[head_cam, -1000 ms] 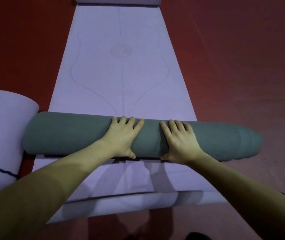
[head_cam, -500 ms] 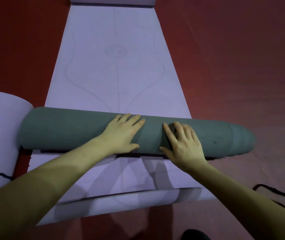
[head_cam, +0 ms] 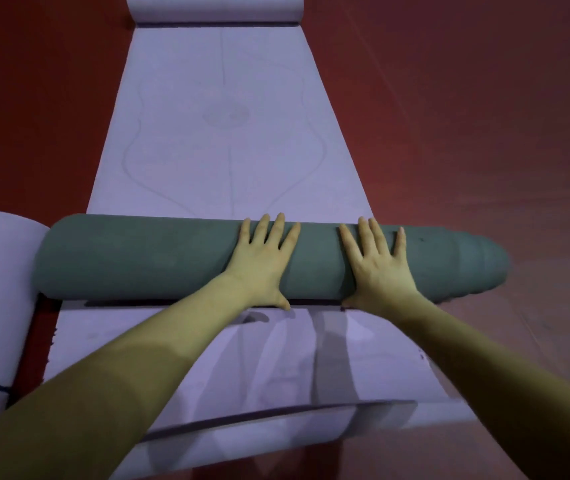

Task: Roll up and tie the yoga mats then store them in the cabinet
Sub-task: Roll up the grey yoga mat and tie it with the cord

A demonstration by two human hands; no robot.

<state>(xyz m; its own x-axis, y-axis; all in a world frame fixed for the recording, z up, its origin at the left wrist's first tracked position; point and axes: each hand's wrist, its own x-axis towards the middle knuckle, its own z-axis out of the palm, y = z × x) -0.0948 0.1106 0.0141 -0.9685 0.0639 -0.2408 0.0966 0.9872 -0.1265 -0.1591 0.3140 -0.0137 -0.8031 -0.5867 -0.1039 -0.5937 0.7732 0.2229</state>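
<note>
Hands flat on grey-green roll [head_cam: 145,258] at frame centre: left hand [head_cam: 263,258], right hand [head_cam: 377,261], fingers spread for even push. Lilac mat [head_cam: 228,150] lies unrolled toward top. Roll's right end telescoped, probably uneven winding.

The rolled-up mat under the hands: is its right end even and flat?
No. The roll has slipped sideways, so its right end sticks out in stepped layers, tapering like a cone.
</note>
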